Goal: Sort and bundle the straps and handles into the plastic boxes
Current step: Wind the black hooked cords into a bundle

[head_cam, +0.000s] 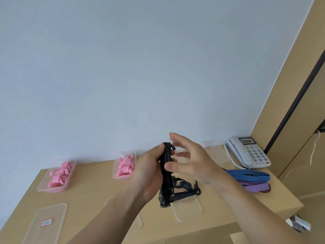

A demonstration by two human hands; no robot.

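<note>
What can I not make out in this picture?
Head view: the label on the lid is too blurred to read.
Head view: the fingers of the right hand are motion-blurred; contact with the black strap is unclear.
Head view: the left hand covers part of the black strap.
Head view: the right wrist hides one end of the blue straps.

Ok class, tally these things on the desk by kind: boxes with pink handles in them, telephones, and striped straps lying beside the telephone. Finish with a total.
Boxes with pink handles: 2, the left box and the right box
Telephone: 1
Striped straps: 2, the blue strap and the purple strap
Total: 5
</note>
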